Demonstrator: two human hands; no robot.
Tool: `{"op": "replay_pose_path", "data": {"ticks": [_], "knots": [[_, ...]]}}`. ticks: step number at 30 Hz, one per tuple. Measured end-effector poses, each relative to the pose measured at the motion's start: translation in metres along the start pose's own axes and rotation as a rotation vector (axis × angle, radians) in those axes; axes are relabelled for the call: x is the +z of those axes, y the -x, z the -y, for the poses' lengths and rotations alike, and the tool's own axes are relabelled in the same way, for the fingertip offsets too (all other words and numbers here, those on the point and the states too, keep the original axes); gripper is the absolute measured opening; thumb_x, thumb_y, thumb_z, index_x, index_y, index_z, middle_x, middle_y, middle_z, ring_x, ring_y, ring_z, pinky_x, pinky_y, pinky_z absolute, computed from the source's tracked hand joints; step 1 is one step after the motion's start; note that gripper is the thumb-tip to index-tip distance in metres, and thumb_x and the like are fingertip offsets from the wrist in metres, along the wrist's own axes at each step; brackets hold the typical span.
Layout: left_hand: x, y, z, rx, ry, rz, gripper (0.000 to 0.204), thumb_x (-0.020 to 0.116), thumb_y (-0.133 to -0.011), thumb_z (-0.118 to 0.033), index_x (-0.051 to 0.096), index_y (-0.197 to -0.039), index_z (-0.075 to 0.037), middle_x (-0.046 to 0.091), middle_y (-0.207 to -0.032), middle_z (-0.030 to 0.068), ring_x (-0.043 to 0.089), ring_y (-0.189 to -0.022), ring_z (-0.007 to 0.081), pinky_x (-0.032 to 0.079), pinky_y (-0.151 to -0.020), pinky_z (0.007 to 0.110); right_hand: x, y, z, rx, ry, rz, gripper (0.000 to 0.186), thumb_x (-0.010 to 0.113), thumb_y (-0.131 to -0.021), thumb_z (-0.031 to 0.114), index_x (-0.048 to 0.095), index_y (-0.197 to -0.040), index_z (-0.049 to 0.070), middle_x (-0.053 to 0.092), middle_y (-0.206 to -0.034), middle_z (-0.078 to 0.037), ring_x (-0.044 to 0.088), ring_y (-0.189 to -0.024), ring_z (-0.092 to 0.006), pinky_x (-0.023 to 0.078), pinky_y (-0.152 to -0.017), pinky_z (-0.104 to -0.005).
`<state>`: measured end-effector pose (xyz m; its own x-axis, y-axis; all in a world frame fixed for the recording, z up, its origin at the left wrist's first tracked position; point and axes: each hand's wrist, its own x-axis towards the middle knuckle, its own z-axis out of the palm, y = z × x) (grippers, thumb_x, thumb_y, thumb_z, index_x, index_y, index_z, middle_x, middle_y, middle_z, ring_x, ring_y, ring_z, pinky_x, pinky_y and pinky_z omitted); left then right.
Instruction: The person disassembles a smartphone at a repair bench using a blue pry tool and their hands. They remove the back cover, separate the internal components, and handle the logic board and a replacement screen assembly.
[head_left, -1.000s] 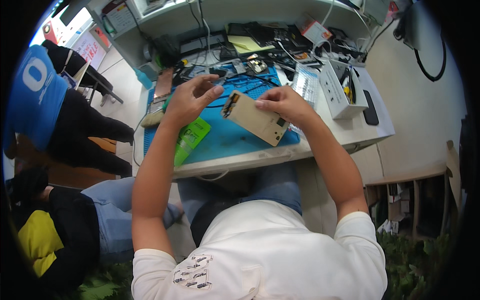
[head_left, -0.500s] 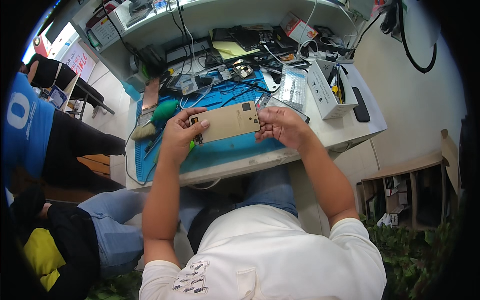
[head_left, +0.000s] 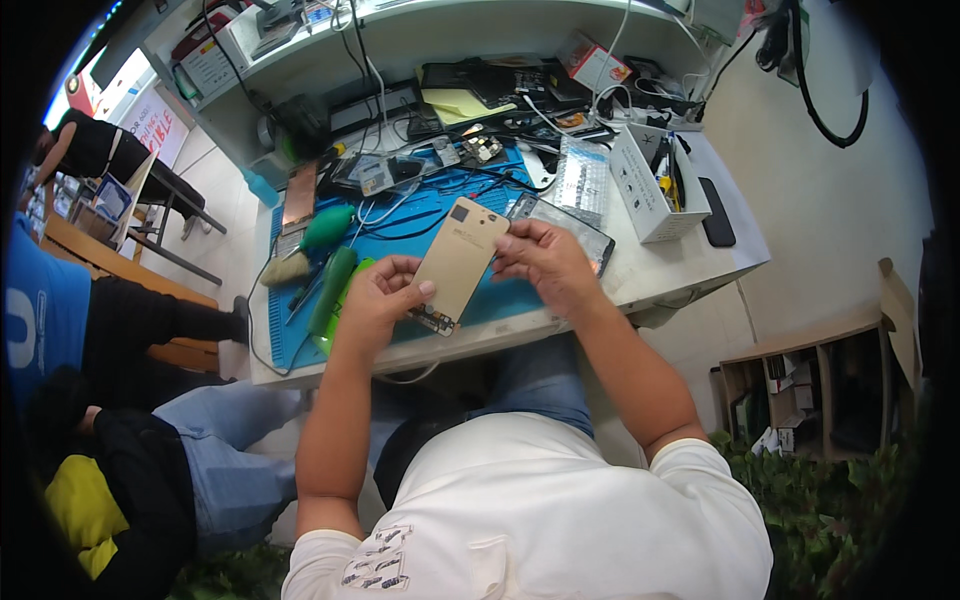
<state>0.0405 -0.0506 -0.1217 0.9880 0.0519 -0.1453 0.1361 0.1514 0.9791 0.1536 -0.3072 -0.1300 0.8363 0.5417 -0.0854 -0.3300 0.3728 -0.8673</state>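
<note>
The left hand (head_left: 372, 305) has its grip closed on the gold phone panel (head_left: 460, 258), above a blue mat (head_left: 503, 297); the right hand (head_left: 555, 265) reaches its upper edge, pinch unclear. Green air blower (head_left: 327, 228) and brush (head_left: 285, 270) lie left; an open white box (head_left: 638, 198) stands right on the worktop (head_left: 642, 270).

a phone repair workshop is indicated by the white workbench (head_left: 735, 256), partly covered by a blue repair mat (head_left: 500, 300). above the mat a gold phone panel (head_left: 460, 258) is held; at its left a green air blower (head_left: 327, 228) and a bristle brush (head_left: 287, 269) are laid. a circuit board (head_left: 483, 149) and cables are spread behind. small tools are kept in a white box (head_left: 648, 208). shop premises are suggested by a printed banner (head_left: 153, 128) in the background.
</note>
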Motion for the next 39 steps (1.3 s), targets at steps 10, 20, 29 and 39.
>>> {"op": "replay_pose_path", "data": {"ticks": [10,20,29,39], "knots": [[0.010,0.026,0.007,-0.054,0.335,0.248,0.049,0.076,-0.095,-0.016,0.064,-0.136,0.007,0.074,-0.119,0.0116,0.072,-0.108,0.0192,0.058,-0.096,0.036,0.019,0.011,-0.007,0.025,0.169,0.180,0.029,0.079,-0.099,0.018,0.071,-0.116,-0.004,0.074,-0.093,-0.006,0.070,-0.077,-0.0101,0.056,-0.064,-0.0243],[-0.002,0.032,0.002,0.105,0.143,0.044,0.042,0.072,-0.093,-0.008,0.067,-0.131,0.008,0.076,-0.118,0.0152,0.075,-0.101,0.0196,0.061,-0.091,0.034,-0.048,0.026,0.049,-0.499,1.569,-0.324,0.062,0.092,-0.079,0.043,0.075,-0.118,-0.003,0.075,-0.111,-0.019,0.070,-0.109,-0.0340,0.053,-0.095,-0.0439],[-0.002,0.023,0.013,0.114,0.225,-0.010,0.043,0.072,-0.093,-0.008,0.065,-0.131,0.009,0.076,-0.117,0.0175,0.077,-0.096,0.0207,0.063,-0.088,0.034,-0.057,0.024,0.088,-0.096,1.699,-0.148,0.076,0.093,-0.064,0.046,0.076,-0.117,-0.005,0.073,-0.115,-0.023,0.068,-0.113,-0.0379,0.051,-0.104,-0.0440],[-0.007,0.028,-0.002,0.142,0.249,-0.101,0.048,0.070,-0.091,-0.011,0.062,-0.133,0.010,0.075,-0.116,0.0179,0.077,-0.095,0.0216,0.065,-0.085,0.033,-0.040,0.016,0.090,-0.371,1.530,0.068,0.066,0.089,-0.060,0.032,0.073,-0.114,-0.003,0.067,-0.105,-0.015,0.070,-0.100,-0.0328,0.057,-0.090,-0.0411]]}}
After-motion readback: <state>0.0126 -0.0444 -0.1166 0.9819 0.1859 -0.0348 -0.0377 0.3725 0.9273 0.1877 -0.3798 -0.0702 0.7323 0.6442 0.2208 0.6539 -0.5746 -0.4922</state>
